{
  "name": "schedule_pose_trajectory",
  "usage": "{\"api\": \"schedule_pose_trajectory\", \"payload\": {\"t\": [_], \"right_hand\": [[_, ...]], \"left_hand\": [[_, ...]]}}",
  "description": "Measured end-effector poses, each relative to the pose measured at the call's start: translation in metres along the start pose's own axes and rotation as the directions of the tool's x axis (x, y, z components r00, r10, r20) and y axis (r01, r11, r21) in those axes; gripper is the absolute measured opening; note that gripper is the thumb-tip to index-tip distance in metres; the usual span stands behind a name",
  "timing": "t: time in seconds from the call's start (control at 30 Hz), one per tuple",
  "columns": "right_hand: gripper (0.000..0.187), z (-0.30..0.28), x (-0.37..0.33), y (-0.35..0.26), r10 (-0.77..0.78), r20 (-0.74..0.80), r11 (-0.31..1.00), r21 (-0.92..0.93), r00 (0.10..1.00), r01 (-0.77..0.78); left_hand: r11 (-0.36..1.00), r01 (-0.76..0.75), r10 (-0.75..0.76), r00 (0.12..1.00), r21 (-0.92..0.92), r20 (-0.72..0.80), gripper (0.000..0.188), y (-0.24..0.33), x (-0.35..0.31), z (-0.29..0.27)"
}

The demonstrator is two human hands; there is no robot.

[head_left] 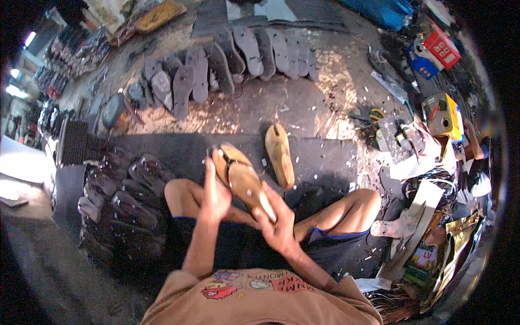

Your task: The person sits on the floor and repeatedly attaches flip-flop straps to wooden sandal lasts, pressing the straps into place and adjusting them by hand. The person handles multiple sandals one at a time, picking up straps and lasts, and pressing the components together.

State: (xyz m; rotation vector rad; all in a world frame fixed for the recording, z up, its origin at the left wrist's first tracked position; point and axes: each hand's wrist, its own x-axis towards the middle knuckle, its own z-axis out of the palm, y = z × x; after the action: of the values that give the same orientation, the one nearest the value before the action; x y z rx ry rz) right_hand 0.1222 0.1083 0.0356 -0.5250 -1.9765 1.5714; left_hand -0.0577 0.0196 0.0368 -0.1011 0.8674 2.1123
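Observation:
Above my crossed legs, both hands hold a wooden shoe last [250,187], tilted with its toe end up and to the left. A thin dark Y-shaped strap [230,161] lies across its front part. My left hand [218,196] presses along the left side near the toe end, fingers pointing up. Around the narrower heel end, my right hand [279,219] is closed. A second wooden last [279,157], with a dark slot at its far end, lies on the black mat [330,162] just beyond my right hand, touched by neither hand.
Grey soles [248,51] stand in a curved row at the far side. Dark sandals [130,200] are heaped at my left. On the right are a yellow box [447,116], a red box [441,46], yellow-handled scissors [377,114] and scraps; another person's arm [474,142] shows beyond.

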Motion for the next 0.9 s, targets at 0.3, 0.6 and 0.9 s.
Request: {"api": "schedule_pose_trajectory", "payload": {"t": [0.3,0.6,0.9], "right_hand": [[0.036,-0.029,-0.009,0.01,0.516,0.313,0.495,0.651,0.798,-0.576],[0.059,-0.034,-0.036,0.036,0.441,0.725,-0.05,0.609,0.53,-0.791],[0.04,-0.009,-0.016,0.019,0.538,0.029,0.725,0.494,0.842,-0.48]], "left_hand": [[0.979,0.137,-0.129,0.99,0.148,-0.059,0.074,-0.013,-0.078,0.001],[0.871,0.038,-0.269,0.871,0.489,0.412,0.12,0.011,-0.095,0.043],[0.839,-0.061,0.0,0.994,0.541,0.114,0.085,-0.006,-0.052,0.047]]}}
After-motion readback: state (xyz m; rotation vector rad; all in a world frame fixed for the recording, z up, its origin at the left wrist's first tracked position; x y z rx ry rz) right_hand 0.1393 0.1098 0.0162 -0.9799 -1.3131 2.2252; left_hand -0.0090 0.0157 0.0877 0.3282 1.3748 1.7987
